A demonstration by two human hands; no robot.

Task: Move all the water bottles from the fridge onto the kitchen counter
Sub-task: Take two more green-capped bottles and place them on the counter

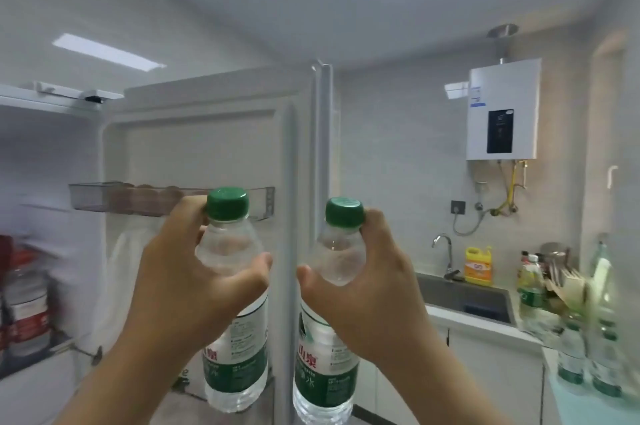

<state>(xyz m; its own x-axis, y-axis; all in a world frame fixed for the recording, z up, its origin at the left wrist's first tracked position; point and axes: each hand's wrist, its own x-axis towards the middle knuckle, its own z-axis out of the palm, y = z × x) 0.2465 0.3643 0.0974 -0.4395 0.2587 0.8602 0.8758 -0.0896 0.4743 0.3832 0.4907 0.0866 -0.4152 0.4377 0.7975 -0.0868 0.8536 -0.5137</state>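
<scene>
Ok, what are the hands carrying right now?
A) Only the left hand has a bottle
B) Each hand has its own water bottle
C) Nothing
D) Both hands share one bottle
B: the left hand grips the left water bottle below its green cap, and the right hand grips the right water bottle the same way, in front of the open fridge door.

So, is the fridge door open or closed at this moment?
Open. The fridge door is swung out: its inner lining and door shelf face the camera, and the fridge interior shows at the left.
</scene>
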